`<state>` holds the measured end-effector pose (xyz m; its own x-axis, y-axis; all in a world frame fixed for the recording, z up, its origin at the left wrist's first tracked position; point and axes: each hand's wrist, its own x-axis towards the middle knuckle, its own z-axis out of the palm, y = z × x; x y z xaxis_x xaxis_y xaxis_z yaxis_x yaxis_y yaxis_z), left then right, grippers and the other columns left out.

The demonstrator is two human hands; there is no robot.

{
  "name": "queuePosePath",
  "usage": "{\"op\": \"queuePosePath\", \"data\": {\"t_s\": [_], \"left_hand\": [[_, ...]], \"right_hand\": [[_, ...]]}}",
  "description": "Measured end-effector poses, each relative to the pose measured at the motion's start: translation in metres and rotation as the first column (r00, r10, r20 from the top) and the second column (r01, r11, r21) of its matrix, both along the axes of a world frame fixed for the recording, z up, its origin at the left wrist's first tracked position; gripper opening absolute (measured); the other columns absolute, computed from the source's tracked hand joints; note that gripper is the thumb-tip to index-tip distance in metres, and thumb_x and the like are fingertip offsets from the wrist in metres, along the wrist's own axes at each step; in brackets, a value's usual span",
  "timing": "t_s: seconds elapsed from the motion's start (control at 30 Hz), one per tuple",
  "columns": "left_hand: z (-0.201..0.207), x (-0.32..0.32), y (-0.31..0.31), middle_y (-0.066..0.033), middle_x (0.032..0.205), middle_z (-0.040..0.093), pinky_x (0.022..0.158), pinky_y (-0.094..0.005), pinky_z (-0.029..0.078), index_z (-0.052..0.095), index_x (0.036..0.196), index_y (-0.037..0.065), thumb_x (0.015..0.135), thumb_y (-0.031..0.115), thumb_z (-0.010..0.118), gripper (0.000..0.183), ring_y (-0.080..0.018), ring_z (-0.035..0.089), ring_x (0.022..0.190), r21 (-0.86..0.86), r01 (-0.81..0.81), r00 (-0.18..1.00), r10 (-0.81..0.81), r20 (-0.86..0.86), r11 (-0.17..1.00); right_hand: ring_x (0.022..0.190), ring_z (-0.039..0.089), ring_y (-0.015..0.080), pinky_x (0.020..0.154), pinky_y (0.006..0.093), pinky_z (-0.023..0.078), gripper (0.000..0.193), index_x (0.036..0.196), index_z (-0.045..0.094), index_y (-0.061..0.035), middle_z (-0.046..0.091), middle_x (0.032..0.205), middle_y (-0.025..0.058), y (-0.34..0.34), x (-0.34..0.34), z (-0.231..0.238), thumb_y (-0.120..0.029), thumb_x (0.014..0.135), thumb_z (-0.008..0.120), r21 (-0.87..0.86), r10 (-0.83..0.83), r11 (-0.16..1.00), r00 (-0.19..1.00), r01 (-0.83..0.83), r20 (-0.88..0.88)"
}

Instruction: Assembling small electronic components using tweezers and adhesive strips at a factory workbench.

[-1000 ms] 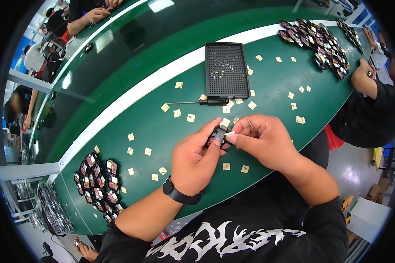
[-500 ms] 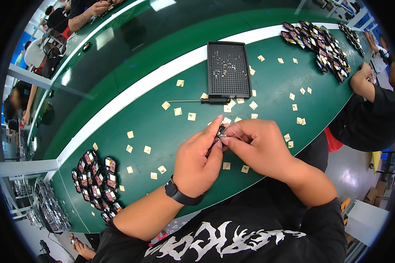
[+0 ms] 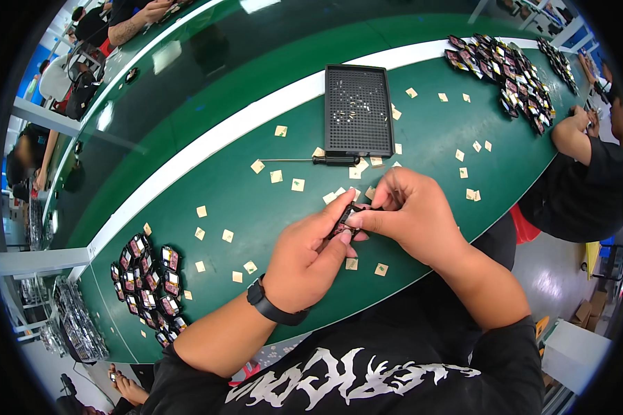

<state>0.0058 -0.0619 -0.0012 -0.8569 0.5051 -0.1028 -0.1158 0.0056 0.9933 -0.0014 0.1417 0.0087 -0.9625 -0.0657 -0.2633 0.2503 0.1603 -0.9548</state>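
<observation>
A small black electronic device (image 3: 342, 223) with a circuit board showing inside its casing is held above the green table. My left hand (image 3: 308, 252) is closed round it, with the thumb along the near side and the fingers behind. My right hand (image 3: 412, 214) is closed at the device's upper right end. Its thumb presses on the casing there, and its index finger is bent. My fingers cover much of the device, so any small part between them is hidden. Just beyond my hands lie several cream square stickers (image 3: 333, 195).
A black perforated tray (image 3: 358, 142) holding tiny parts stands beyond my hands. Before it lies a screwdriver (image 3: 332, 160). Similar devices cluster at the left (image 3: 145, 283) and far right (image 3: 505, 79). A co-worker (image 3: 588, 159) sits at the right. A white strip (image 3: 187, 164) edges the table.
My right hand has turned and shifted slightly up, its thumb now lying over the device's end. More of the device's casing shows. The view has shifted slightly.
</observation>
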Motion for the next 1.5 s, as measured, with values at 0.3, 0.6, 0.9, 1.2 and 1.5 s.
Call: {"op": "queuePosePath", "data": {"t_s": [0.3, 0.6, 0.9, 1.2, 1.5], "left_hand": [[0.005, 0.004, 0.007, -0.0181, 0.121, 0.067, 0.084, -0.0268, 0.057, 0.042, 0.149, -0.005, 0.1, -0.005, 0.053, 0.051, -0.0155, 0.069, 0.091, 0.022, -0.126, 0.98, 0.121, 0.161, 0.992], [0.014, -0.004, 0.011, -0.0241, 0.115, 0.069, 0.078, -0.0279, 0.061, 0.048, 0.144, -0.006, 0.099, -0.004, 0.053, 0.046, -0.019, 0.072, 0.084, -0.009, -0.176, 0.95, 0.172, 0.261, 0.984], [0.008, -0.005, 0.009, -0.0237, 0.122, 0.066, 0.083, -0.0285, 0.06, 0.043, 0.148, -0.006, 0.098, -0.002, 0.054, 0.051, -0.019, 0.071, 0.092, 0.074, -0.208, 0.949, 0.183, 0.258, 0.975], [0.002, -0.002, 0.006, -0.0207, 0.128, 0.065, 0.086, -0.0298, 0.058, 0.04, 0.151, -0.005, 0.098, 0.0, 0.058, 0.056, -0.0164, 0.068, 0.098, 0.111, -0.195, 0.959, 0.165, 0.231, 0.975], [0.001, -0.005, 0.002, -0.0193, 0.13, 0.064, 0.085, -0.0294, 0.057, 0.038, 0.152, -0.004, 0.099, 0.0, 0.056, 0.056, -0.0172, 0.067, 0.101, 0.126, -0.115, 0.974, 0.086, 0.212, 0.985]], "right_hand": [[0.063, 0.047, 0.0021, 0.055, 0.0199, 0.037, 0.025, 0.084, 0.066, -0.0051, 0.058, 0.073, -0.005, 0.027, -0.013, 0.023, -0.026, 0.091, 0.077, -0.024, 0.036, 0.999, 0.999, -0.035, 0.031], [0.068, 0.053, 0.011, 0.062, 0.0284, 0.044, 0.028, 0.098, 0.07, -0.0002, 0.062, 0.077, 0.0036, 0.206, -0.051, 0.0, -0.027, 0.09, 0.076, 0.544, -0.216, 0.581, 0.759, 0.605, -0.614], [0.069, 0.06, 0.028, 0.062, 0.0363, 0.049, 0.019, 0.104, 0.072, -0.0067, 0.059, 0.078, 0.01, 0.075, 0.001, 0.007, -0.014, 0.086, 0.073, 0.479, 0.244, 0.868, 0.725, 0.132, -0.644], [0.06, 0.06, 0.0169, 0.049, 0.0311, 0.048, 0.048, 0.127, 0.066, -0.0078, 0.052, 0.076, 0.0011, 0.024, 0.014, -0.018, -0.01, 0.079, 0.07, 0.742, 0.613, 0.669, 0.535, 0.04, -0.582], [0.063, 0.064, 0.025, 0.053, 0.0379, 0.051, 0.051, 0.132, 0.065, -0.013, 0.061, 0.077, 0.0048, 0.021, 0.013, -0.009, -0.009, 0.082, 0.068, 0.659, 0.595, 0.727, 0.654, -0.191, -0.467]]}}
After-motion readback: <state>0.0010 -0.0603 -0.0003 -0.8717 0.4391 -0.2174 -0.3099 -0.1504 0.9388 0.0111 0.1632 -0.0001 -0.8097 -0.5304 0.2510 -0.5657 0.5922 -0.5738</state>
